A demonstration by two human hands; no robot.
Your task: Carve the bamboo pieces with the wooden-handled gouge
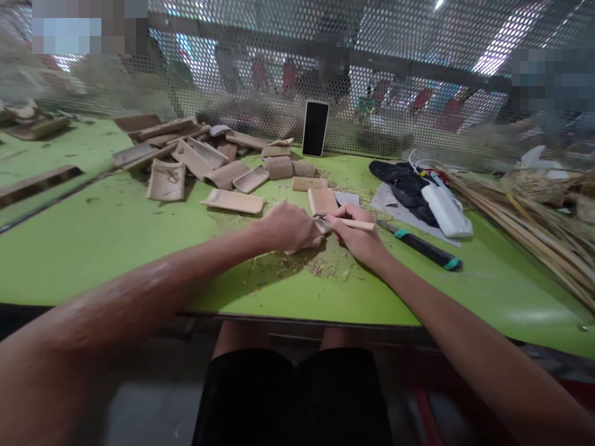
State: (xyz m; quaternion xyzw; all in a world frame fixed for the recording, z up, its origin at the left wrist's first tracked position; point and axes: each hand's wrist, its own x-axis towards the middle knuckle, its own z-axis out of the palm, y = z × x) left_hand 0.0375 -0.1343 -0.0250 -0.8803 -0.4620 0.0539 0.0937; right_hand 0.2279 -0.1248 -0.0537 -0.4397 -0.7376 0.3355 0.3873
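Note:
Fingers of my left hand (294,228) are wrapped round a small pale bamboo piece (320,224), mostly hidden beneath them. My right hand (356,234) is closed on a carving tool with a light wooden handle (365,225), its tip against that piece. Just beyond the hands lies a rectangular bamboo block (322,201). Curled shavings (320,266) are scattered on the green table (149,272) below and around my hands. A knife with a black and teal handle (430,249) rests to the right of my right hand.
Curved bamboo pieces (195,158) are heaped at the back left. A phone (315,129) stands upright near the mesh screen (269,80). Right of centre are a black glove-like cloth (404,189) and a white device (446,210); long strips (525,229) lie at far right.

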